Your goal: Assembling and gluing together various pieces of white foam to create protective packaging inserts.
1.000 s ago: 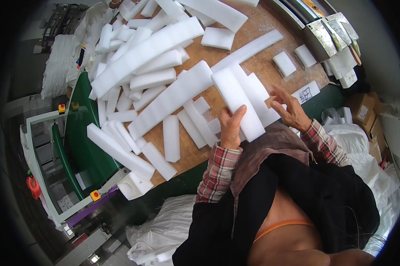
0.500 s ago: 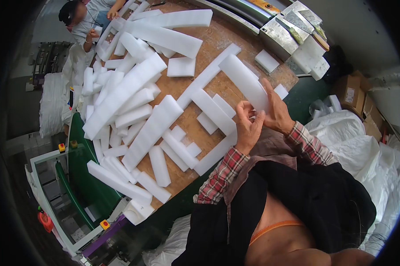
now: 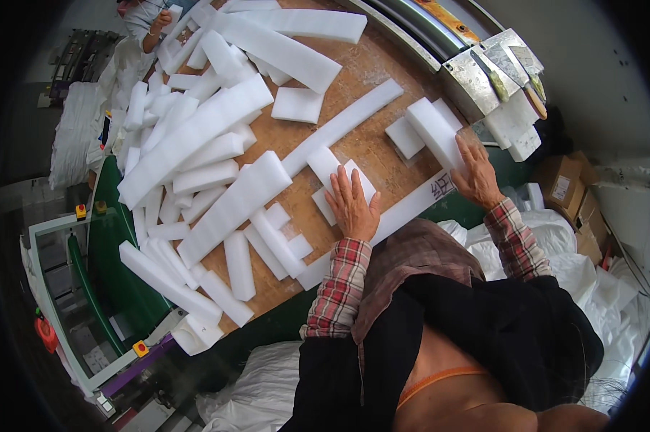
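Your left hand [image 3: 354,205] lies flat, palm down and fingers spread, on a pair of short white foam blocks [image 3: 339,176] near the middle of the worktable [image 3: 372,147]. It presses on them and does not grip. Your right hand [image 3: 477,176] is open too, fingers extended along the near end of a thicker white foam block [image 3: 436,133] that lies toward the table's right edge; the palm rests against it, with no closed grasp.

The foam pieces are matte, soft-looking and rectangular, cut in many lengths: long flat planks [image 3: 195,133], medium slabs [image 3: 235,205] and short stubs [image 3: 238,263]. They lie scattered and overlapping across the left and far parts of the table. One long thin foam strip [image 3: 404,212] runs along the near edge just beside both your hands. The tabletop is brown particle board with a speckled, rough grain. At the far right stand shiny sheet-metal parts [image 3: 483,72] with a folded, reflective surface. A green machine frame [image 3: 116,281] sits at the left edge, and cardboard boxes [image 3: 570,198] stand to the right. Your sleeves are red plaid cloth.

Half a second ago both your hands were close together on one foam piece. Now they are well apart: the left has settled on the short blocks, and the right has moved out to the thick block.
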The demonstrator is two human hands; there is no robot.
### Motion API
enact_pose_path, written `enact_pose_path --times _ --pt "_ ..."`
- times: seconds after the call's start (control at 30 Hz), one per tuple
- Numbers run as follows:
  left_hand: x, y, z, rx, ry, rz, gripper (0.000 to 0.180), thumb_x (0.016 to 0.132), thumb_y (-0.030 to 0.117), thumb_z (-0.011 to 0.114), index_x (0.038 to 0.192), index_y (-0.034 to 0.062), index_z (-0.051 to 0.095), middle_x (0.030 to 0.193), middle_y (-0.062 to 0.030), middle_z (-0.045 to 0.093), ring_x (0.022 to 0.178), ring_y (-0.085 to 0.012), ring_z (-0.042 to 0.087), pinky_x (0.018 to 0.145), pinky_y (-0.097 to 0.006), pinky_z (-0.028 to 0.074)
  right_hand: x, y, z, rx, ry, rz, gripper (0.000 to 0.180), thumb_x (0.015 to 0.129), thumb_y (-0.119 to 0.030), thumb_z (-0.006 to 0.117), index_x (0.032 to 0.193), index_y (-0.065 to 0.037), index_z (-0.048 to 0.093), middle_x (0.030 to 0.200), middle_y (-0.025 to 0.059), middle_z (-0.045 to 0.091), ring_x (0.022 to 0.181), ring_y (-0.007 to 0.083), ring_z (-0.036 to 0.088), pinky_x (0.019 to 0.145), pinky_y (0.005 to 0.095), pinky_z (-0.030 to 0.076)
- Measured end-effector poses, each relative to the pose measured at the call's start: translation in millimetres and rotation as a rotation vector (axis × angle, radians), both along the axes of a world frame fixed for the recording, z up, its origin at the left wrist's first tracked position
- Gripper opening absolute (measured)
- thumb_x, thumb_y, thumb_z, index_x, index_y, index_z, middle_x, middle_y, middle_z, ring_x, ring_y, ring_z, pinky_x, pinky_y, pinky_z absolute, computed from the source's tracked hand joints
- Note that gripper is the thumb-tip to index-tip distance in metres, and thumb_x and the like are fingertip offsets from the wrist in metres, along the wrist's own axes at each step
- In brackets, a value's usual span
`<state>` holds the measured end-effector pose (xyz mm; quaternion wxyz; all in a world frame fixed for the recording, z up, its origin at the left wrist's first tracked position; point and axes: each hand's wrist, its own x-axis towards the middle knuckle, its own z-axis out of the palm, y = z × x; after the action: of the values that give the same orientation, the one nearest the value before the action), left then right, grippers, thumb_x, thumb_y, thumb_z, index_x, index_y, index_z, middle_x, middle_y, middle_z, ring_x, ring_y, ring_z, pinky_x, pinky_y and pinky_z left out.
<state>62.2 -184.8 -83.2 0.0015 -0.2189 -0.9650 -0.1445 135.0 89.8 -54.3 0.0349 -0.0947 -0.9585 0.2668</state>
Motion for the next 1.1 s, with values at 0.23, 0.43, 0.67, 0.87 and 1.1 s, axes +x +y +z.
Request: enact_pose_path --times 0.23,0.43,0.67,0.87,1.1 --pt "3 1 -1 -0.013 -0.011 -0.008 0.071 0.081 0.034 0.059 0.14 0.0084 0.029 0.15 -0.0187 0.014 0.137 -0.0392 0.015 0.105 -0.059 0.023 -45 -10 1 0.202 -0.182 -0.004 0.064 0.08 -0.023 0.056 0.14 -0.011 0.034 0.121 0.0182 0.045 0.102 0.0311 0.046 0.085 0.0394 0.042" --pt "-6 2 0 -0.008 0.016 -0.023 0.07 0.08 0.033 0.06 0.14 0.0105 0.031 0.15 -0.0188 0.013 0.138 -0.0386 0.014 0.105 -0.059 0.023 -62 -8 -23 0.34 -0.025 0.054 0.057 0.088 -0.027 0.053 0.138 -0.01 0.035 0.12 0.0178 0.045 0.1 0.0304 0.046 0.085 0.038 0.04" --pt "3 3 -5 -0.009 0.006 -0.035 0.069 0.079 0.032 0.061 0.139 0.0119 0.034 0.15 -0.0197 0.014 0.137 -0.0402 0.014 0.105 -0.059 0.022 -97 34 -8 0.163 -0.027 0.189 0.053 0.096 -0.043 0.034 0.137 -0.009 0.035 0.137 0.0128 0.036 0.123 0.0297 0.035 0.102 0.0423 0.028" --pt "0 4 -3 0.048 0.016 -0.022 0.066 0.078 0.03 0.061 0.137 0.0117 0.037 0.149 -0.0205 0.015 0.136 -0.0414 0.014 0.106 -0.059 0.02 -86 8 -31 0.39 -0.02 0.225 0.061 0.096 -0.049 0.021 0.144 -0.012 0.021 0.151 0.0072 0.017 0.141 0.0233 0.011 0.115 0.0413 0.007" --pt "1 -19 6 0.361 -0.174 -0.074 0.08 0.072 0.042 0.066 0.139 0.0126 0.032 0.151 -0.0186 0.007 0.139 -0.0388 0.003 0.108 -0.058 0.011 -83 12 -52 0.603 0.039 0.212 0.059 0.096 -0.039 0.032 0.147 -0.014 0.016 0.153 0.0035 0.015 0.141 0.0318 0.009 0.11 0.0543 0.009"
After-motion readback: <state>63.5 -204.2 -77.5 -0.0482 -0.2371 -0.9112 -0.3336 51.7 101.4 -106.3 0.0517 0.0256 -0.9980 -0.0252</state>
